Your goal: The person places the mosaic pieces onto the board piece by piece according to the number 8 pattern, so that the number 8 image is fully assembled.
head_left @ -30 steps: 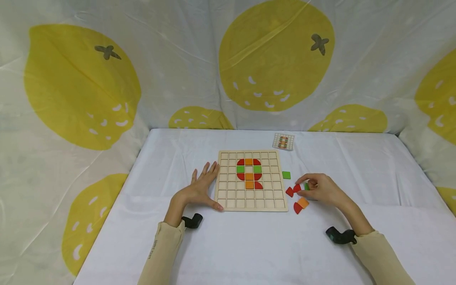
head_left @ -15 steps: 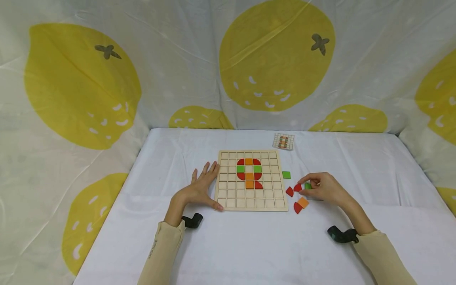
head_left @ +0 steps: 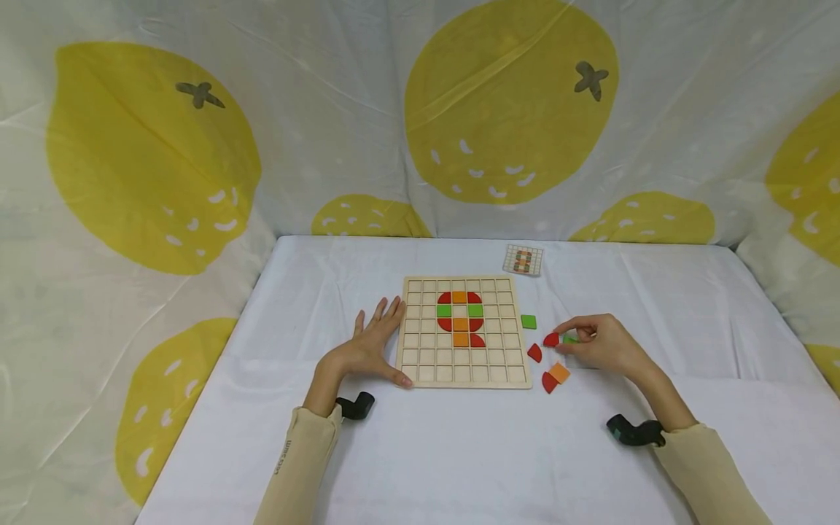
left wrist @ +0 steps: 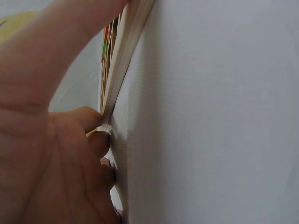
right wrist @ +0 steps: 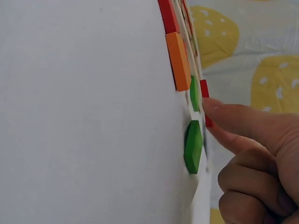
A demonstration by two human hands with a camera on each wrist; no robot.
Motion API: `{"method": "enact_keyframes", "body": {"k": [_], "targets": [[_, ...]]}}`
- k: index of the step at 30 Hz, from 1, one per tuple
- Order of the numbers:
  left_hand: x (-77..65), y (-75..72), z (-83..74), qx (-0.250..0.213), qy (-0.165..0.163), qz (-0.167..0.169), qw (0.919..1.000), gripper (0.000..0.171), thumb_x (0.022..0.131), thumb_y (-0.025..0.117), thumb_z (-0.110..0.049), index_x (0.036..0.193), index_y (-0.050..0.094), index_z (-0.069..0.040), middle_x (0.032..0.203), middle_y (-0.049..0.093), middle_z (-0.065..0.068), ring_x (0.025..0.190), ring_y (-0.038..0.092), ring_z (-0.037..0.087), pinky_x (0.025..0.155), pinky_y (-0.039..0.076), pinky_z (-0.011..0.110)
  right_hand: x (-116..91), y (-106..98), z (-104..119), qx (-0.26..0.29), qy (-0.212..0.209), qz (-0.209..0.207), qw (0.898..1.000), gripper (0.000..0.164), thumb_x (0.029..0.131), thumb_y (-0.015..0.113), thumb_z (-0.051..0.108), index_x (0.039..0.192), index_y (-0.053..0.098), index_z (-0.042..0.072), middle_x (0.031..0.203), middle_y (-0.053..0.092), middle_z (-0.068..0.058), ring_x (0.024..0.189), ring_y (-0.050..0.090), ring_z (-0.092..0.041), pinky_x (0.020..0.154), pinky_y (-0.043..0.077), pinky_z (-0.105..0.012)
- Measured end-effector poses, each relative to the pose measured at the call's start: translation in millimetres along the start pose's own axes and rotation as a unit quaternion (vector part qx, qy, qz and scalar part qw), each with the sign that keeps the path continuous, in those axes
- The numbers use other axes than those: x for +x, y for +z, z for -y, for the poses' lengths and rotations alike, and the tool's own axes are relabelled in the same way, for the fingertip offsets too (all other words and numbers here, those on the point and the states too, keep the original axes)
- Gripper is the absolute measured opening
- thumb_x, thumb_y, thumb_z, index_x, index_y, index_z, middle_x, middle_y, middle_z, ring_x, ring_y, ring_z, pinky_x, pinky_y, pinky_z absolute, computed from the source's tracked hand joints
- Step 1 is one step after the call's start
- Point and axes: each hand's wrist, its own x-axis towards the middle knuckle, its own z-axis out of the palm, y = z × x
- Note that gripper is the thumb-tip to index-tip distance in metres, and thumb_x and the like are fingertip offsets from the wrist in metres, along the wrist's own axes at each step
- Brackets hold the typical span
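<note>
A wooden grid board (head_left: 425, 358) lies on the white cloth, with several red quarter-circle, orange square and green square tiles set in its cells. My left hand (head_left: 369, 348) rests at the board's left side, fingers spread, with fingertips and thumb at its edge. Right of the board, my right hand (head_left: 600, 343) pinches a red quarter-circle tile (head_left: 551, 340) between thumb and index finger. In the right wrist view that red tile (right wrist: 203, 88) is raised off the cloth. A green square tile (right wrist: 193, 147) lies below the pinching fingers, partly covered by them in the head view.
Near the right hand lie another red quarter-circle tile (head_left: 534, 353), a red tile (head_left: 548, 383) against an orange square tile (head_left: 559, 372), and a green square tile (head_left: 529, 321) by the board's edge. A small pattern card (head_left: 523, 260) lies behind the board.
My right hand has lifted the red quarter-circle tile and drawn it slightly back and to the right, away from the other red tile. The left hand and board have stayed put.
</note>
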Motion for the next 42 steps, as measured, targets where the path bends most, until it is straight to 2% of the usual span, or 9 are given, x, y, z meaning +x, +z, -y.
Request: {"method": "enact_keyframes", "body": {"k": [5, 10, 16, 26, 34, 42], "targets": [[0.5, 0.9, 0.3, 0.005, -0.003, 0.003, 1.0, 0.149, 0.064, 0.096, -0.053, 0.167, -0.001, -0.008, 0.176, -0.008, 0.009, 0.162, -0.016, 0.035, 0.125, -0.013, 0.068, 2, 5, 12, 0.011, -0.01, -0.025, 1.0, 0.031, 0.087, 0.084, 0.023, 0.113, 0.078, 0.007, 0.061, 0.029, 0.004, 0.056, 0.028, -0.009, 0.049, 0.023, -0.024], [-0.1, 0.5, -0.2, 0.01, -0.006, 0.003, 0.9999, 0.148, 0.064, 0.096, -0.053, 0.167, -0.001, -0.008, 0.176, -0.008, 0.009, 0.162, -0.016, 0.035, 0.125, -0.013, 0.069, 9, 21, 35, 0.035, -0.007, -0.035, 0.999, 0.034, 0.087, 0.084, 0.02, 0.116, 0.076, 0.004, 0.06, 0.03, 0.003, 0.054, 0.028, -0.011, 0.049, 0.024, -0.025], [-0.5, 0.0, -0.1, 0.009, -0.008, 0.003, 0.9999, 0.149, 0.064, 0.097, -0.053, 0.167, -0.001, -0.008, 0.176, -0.008, 0.009, 0.162, -0.016, 0.035, 0.124, -0.012, 0.069, 21, 48, 65, 0.055, -0.016, -0.014, 0.998, 0.033, 0.088, 0.083, 0.02, 0.116, 0.076, 0.004, 0.059, 0.031, 0.003, 0.052, 0.028, -0.013, 0.047, 0.022, -0.023], [1.2, 0.4, 1.6, 0.009, -0.006, 0.004, 0.9999, 0.15, 0.063, 0.096, -0.054, 0.167, -0.002, -0.008, 0.176, -0.009, 0.009, 0.162, -0.017, 0.034, 0.124, -0.013, 0.069, 34, 87, 99, 0.057, -0.038, 0.0, 0.998, 0.026, 0.085, 0.085, 0.02, 0.107, 0.079, 0.008, 0.059, 0.032, 0.004, 0.055, 0.03, -0.013, 0.053, 0.024, -0.024], [0.0, -0.1, -1.3, 0.007, -0.007, 0.001, 0.9999, 0.148, 0.063, 0.097, -0.052, 0.167, 0.001, -0.008, 0.176, -0.007, 0.009, 0.162, -0.016, 0.034, 0.125, -0.012, 0.069, 42, 108, 113, 0.063, -0.033, 0.006, 0.997, 0.027, 0.084, 0.085, 0.018, 0.109, 0.079, 0.008, 0.059, 0.037, 0.003, 0.054, 0.034, -0.012, 0.052, 0.026, -0.023], [0.0, -0.2, -2.7, 0.009, -0.009, 0.0, 0.9999, 0.148, 0.063, 0.097, -0.052, 0.167, 0.001, -0.008, 0.176, -0.006, 0.009, 0.162, -0.015, 0.035, 0.125, -0.012, 0.069, 45, 114, 115, 0.062, -0.043, 0.01, 0.997, 0.028, 0.084, 0.085, 0.016, 0.11, 0.079, 0.009, 0.058, 0.036, 0.003, 0.052, 0.032, -0.012, 0.051, 0.024, -0.022]]}}
